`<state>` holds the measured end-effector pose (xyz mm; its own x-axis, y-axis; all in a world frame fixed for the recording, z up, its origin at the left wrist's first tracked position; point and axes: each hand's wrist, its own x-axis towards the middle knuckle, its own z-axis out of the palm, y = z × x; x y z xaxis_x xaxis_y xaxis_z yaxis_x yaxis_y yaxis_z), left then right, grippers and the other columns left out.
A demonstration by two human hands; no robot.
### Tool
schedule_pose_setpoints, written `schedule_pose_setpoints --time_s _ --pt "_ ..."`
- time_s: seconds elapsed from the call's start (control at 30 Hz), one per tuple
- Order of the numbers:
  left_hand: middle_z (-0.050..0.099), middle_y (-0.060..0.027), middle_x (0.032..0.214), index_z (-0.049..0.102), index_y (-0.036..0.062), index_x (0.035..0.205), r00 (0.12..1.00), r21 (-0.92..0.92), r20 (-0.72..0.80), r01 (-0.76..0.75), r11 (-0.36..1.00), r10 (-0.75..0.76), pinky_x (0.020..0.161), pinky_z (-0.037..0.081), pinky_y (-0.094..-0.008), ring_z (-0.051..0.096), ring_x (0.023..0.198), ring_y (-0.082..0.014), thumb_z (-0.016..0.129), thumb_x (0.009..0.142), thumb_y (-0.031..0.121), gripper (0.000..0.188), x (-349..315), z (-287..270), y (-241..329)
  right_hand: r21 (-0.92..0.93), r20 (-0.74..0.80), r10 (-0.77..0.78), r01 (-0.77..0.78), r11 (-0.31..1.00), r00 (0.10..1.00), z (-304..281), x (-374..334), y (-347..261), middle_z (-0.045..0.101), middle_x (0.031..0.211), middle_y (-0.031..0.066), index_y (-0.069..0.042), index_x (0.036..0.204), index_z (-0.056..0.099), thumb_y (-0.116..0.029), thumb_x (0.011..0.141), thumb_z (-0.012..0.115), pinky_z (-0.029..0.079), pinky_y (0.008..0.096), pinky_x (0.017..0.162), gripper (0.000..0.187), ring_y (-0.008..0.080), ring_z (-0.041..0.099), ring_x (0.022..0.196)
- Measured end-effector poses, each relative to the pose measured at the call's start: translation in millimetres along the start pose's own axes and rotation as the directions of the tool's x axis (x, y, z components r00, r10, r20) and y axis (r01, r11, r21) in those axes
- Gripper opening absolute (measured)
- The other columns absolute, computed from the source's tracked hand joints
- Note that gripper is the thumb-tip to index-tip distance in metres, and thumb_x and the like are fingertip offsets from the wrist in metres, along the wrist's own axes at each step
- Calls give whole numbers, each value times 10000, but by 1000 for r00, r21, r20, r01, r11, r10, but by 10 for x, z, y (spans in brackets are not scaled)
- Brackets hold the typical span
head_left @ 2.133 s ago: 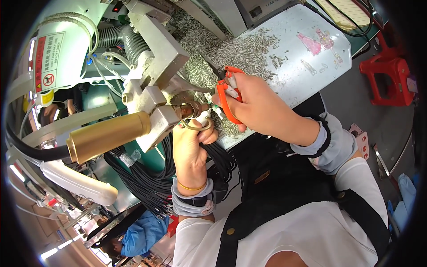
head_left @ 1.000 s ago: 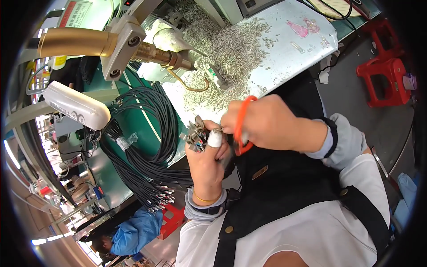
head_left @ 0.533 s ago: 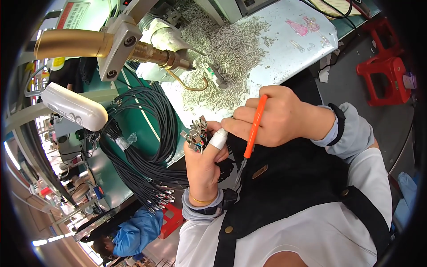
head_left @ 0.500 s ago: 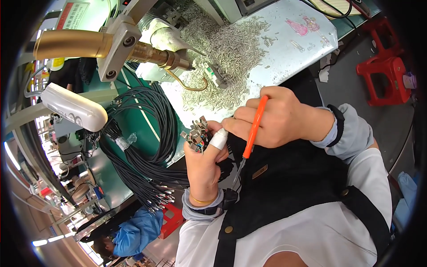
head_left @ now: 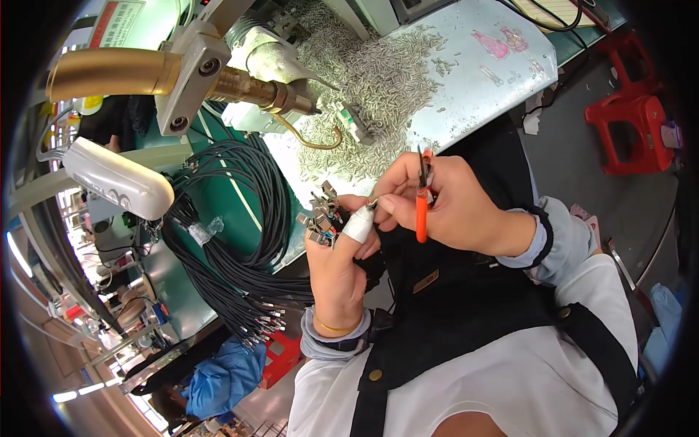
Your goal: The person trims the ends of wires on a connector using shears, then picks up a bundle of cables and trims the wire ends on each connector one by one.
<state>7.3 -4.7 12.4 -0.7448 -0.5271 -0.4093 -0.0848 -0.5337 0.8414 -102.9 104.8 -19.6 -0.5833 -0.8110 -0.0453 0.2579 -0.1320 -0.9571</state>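
Observation:
My left hand (head_left: 338, 262) is closed round a bunch of black cables, and their metal connectors (head_left: 320, 218) with small coloured wires stick out beside the thumb. White tape (head_left: 357, 224) wraps that thumb. My right hand (head_left: 459, 197) holds an orange-handled tool (head_left: 421, 215) between its fingers, its dark metal end pointing up; its exact kind is unclear. The right thumb and forefinger meet at a small dark end (head_left: 373, 205) by the taped thumb tip. Most of the cable lengths inside my left hand are hidden.
Small metal pieces (head_left: 364, 87) lie heaped on the pale work surface (head_left: 473, 95). A machine with a brass-coloured tube (head_left: 116, 73) overhangs it at left. Coiled black cables (head_left: 255, 189) rest on the green mat. A red stool (head_left: 630, 131) stands right; a person in blue (head_left: 226, 379) is lower left.
The orange-handled tool has turned over in my right hand, its metal end swinging from down-left to upward. The right hand has shifted slightly down; my left hand has barely moved.

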Motion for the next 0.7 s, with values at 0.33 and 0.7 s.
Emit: schedule_pose_setpoints --time_s 0.33,0.7 --pt "525 -26 742 538 -19 887 945 221 -132 -268 938 301 515 347 -204 449 572 -74 621 731 5 178 16 30 -103 -754 109 50 50 655 993 -114 -35 -103 544 538 73 -17 622 499 -325 676 717 441 287 473 381 218 565 480" --pt "428 8 650 515 17 904 987 -17 74 142 990 -140 482 282 -208 350 516 -65 562 798 45 119 394 -26 108 -562 144 51 39 827 988 -214 20 88 515 510 83 11 672 492 -202 801 605 391 305 401 273 230 500 398"
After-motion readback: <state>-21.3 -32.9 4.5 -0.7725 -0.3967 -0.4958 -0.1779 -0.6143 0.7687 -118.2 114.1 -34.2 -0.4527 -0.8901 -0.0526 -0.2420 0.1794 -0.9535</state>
